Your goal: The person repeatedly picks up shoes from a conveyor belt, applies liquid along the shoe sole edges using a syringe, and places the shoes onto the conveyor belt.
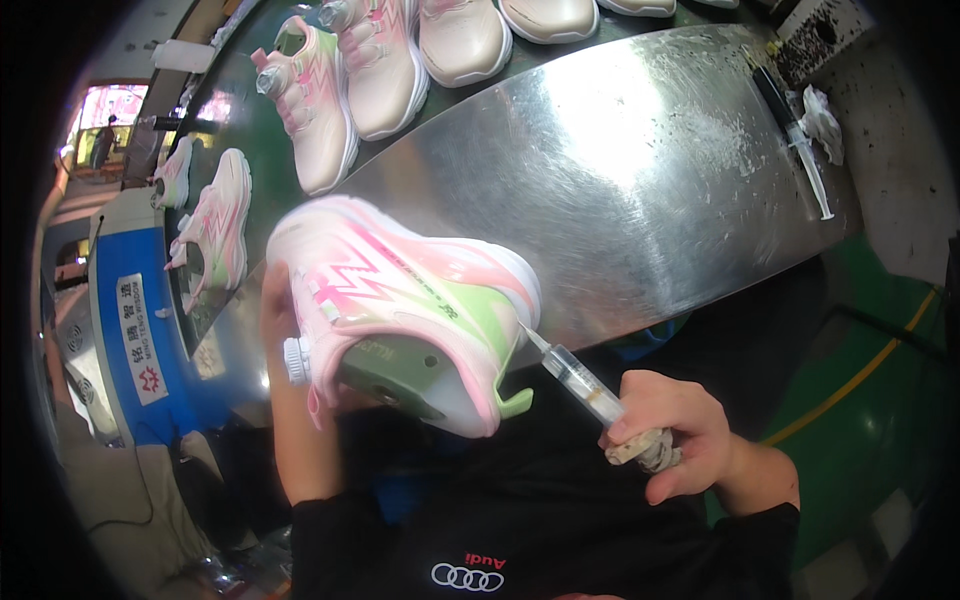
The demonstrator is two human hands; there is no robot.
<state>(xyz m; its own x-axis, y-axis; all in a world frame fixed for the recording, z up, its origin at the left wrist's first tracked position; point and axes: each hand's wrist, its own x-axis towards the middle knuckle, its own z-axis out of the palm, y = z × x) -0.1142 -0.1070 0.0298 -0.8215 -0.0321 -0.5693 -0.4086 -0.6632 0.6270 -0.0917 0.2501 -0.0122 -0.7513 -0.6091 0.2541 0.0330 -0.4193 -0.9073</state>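
- Nearest the camera, as it seems, is the pink, white and green shoe, raised over the near edge of the metal plate, its toe up and to the left, its heel to the right and its mouth turned toward the person's black shirt.
- At the shoe's toe end is the left hand, clasped on it from the left; most of its fingers are hidden behind the shoe.
- To the lower right of the shoe is the right hand, closed around the rear of a clear syringe and a crumpled cloth. The hands are well apart.
- The syringe's long axis slants up and left into the shoe's heel. Its tip meets the heel where upper and sole join, or stops just short; I cannot tell which. The right hand is nearer that spot.
- Beyond the shoe and to its right lies the scuffed metal plate, with a second syringe and a white wad at its far right.
- Beyond the shoe, a row of matching shoes stands on a green bench top; two more shoes lie to its left.
- Farther left is a blue machine panel; far right, green floor.
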